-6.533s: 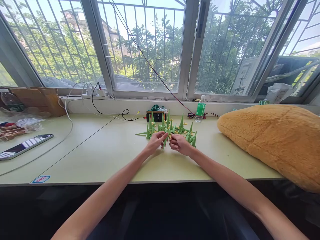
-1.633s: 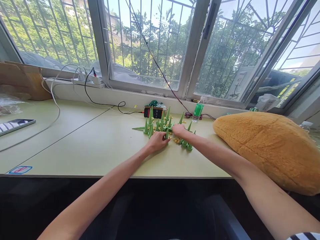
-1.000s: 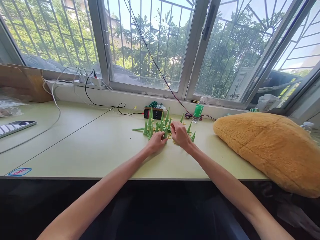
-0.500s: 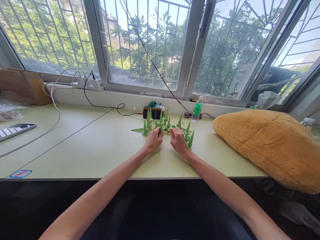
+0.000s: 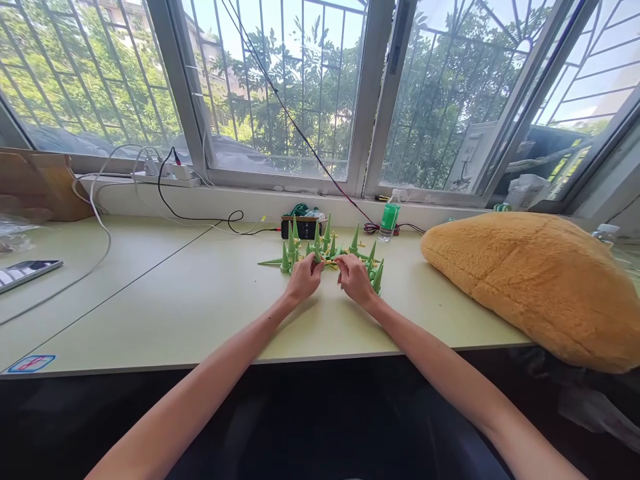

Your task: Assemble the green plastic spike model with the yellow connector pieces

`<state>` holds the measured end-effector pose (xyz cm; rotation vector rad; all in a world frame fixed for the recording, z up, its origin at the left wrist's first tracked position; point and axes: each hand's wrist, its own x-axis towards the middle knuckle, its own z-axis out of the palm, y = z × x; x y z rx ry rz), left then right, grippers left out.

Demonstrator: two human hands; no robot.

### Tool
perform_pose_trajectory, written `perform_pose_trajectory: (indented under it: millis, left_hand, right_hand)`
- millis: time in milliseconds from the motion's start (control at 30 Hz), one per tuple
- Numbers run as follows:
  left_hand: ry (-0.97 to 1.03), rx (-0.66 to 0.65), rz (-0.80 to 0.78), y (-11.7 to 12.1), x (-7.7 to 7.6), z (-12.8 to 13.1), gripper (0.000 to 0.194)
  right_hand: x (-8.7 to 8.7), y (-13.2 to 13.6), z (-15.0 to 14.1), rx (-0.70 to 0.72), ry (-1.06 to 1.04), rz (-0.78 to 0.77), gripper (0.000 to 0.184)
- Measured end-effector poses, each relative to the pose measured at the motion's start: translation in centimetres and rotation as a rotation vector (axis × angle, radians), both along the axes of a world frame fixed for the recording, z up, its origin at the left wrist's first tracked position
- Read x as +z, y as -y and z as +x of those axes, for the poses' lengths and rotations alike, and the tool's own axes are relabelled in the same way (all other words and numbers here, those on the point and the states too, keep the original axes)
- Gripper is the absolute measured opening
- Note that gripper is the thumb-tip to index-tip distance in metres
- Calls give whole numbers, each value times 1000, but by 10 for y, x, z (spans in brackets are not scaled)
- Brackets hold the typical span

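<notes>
My left hand point(image 5: 303, 280) is closed on a green cone-shaped plastic piece point(image 5: 317, 255), its pointed end up. Just to the right, my right hand point(image 5: 356, 279) pinches at its fingertips; what sits between them is too small to make out. A thin yellow piece point(image 5: 331, 264) lies in the narrow gap between both hands, close to the right fingertips. Around and behind the hands stand several green spiky cones point(image 5: 327, 233) with small yellow parts among them. Another cone point(image 5: 269, 263) lies on its side at the left. My right hand partly hides cones point(image 5: 379, 277) beside it.
Behind the cones a phone point(image 5: 305, 230) with a lit timer leans upright, a cable plugged in. A green-labelled bottle point(image 5: 389, 217) stands right of it. A brown plush cushion point(image 5: 520, 287) covers the table's right side. Another phone point(image 5: 30, 273) and a white cable point(image 5: 75, 287) lie left.
The view has shifted slightly, so most things sit a little further left. The right fingertips have come down a bit, and a yellow piece shows between the hands. The left hand keeps its green cone.
</notes>
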<state>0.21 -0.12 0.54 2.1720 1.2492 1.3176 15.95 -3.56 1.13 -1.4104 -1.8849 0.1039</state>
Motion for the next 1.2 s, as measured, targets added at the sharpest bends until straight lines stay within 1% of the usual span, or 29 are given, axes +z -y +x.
perform_pose_trajectory:
  millis: [167, 300, 467, 600, 700, 800, 1000, 1200]
  left_hand:
    - [1, -35, -14, 1, 1, 1, 18]
    - [-13, -46, 6, 1, 0, 1, 18]
    - [-24, -86, 29, 1, -1, 1, 17]
    - [-4, -97, 40, 1, -2, 0, 17]
    - [7, -106, 43, 1, -2, 0, 17]
    - [4, -107, 48, 2, -2, 1, 17]
    - [-7, -123, 80, 3, -2, 1, 16]
    - [-45, -123, 113, 2, -3, 1, 15]
  right_hand:
    - [-4, -5, 1, 23, -57, -69, 40]
    - [-6, -7, 1, 79, -180, -101, 33]
    - [-8, -8, 1, 178, -329, -56, 22]
    - [-12, -10, 1, 253, -414, -4, 22]
    - [-13, -11, 1, 290, -449, -2, 22]
    - [-13, -11, 0, 284, -459, -17, 25]
    - [-11, -9, 1, 229, -431, -66, 34]
    - [-10, -8, 1, 172, -369, -55, 42]
